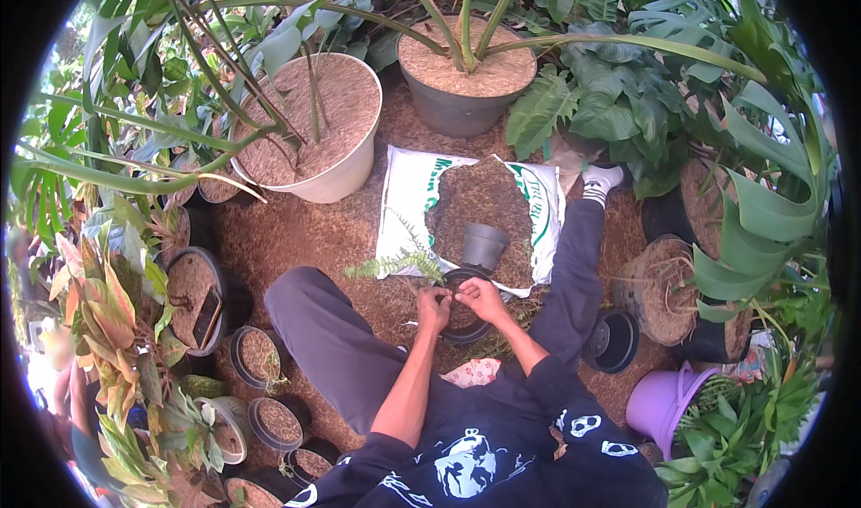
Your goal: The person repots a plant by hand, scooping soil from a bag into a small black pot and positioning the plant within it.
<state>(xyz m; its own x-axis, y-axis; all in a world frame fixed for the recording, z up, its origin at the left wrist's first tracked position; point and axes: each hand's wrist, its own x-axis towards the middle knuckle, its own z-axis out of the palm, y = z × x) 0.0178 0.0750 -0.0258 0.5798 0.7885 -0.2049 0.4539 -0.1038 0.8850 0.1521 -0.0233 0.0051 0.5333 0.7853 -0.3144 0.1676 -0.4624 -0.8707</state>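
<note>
A small fern (408, 261) with thin feathery fronds rises beside my left hand (434, 309), whose fingers are closed around its base. Close by on the right, my right hand (482, 300) is pinched; what lies between its fingertips is too small to make out. Both hands are over a round black pot (466, 330), partly hidden beneath them. A grey plastic pot (485, 246) lies tipped on dark potting soil (480, 190). That soil shows through the cut-open top of a white and green bag (405, 208) between my legs.
A large white pot (345, 172) and a dark grey pot (457, 109) hold tall plants at the back. A black pot (612, 342) and a purple bucket (659, 405) stand right. At left, a phone (208, 318) rests on a soil-filled pot (185, 284), near several smaller pots.
</note>
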